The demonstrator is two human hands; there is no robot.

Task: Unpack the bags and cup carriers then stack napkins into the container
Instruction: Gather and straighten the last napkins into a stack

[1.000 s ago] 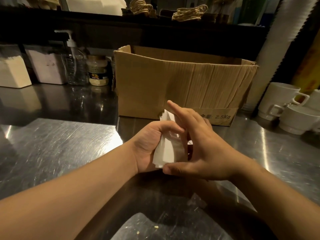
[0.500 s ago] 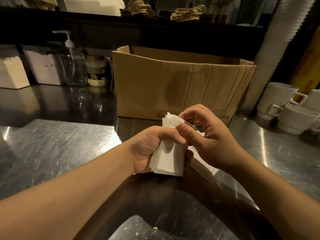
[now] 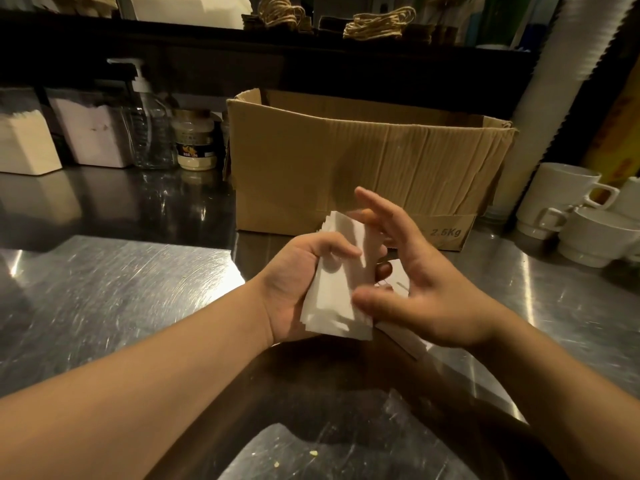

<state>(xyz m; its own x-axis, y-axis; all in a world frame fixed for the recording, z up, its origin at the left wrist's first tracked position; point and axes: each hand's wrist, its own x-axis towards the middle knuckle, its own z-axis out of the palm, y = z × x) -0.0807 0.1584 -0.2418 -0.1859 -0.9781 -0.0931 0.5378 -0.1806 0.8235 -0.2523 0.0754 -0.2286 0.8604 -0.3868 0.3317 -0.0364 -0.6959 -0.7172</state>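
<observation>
Gripping a napkin stack [image 3: 341,282] just before the box [image 3: 363,168], the left hand [image 3: 298,289] clenches it; the right hand [image 3: 419,278] is spread, thumb touching the stack.

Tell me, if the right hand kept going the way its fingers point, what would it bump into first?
Probably the napkin stack gripped by the left hand. The right hand is open, fingers aimed up and left alongside it. Beyond stands the cardboard box; depth is unclear.

Scratched, glossy steel counter [image 3: 104,289]; matt, creased corrugated cardboard box [image 3: 363,168]; matt white paper napkins [image 3: 339,289]; glazed ceramic cups [image 3: 568,202].
</observation>
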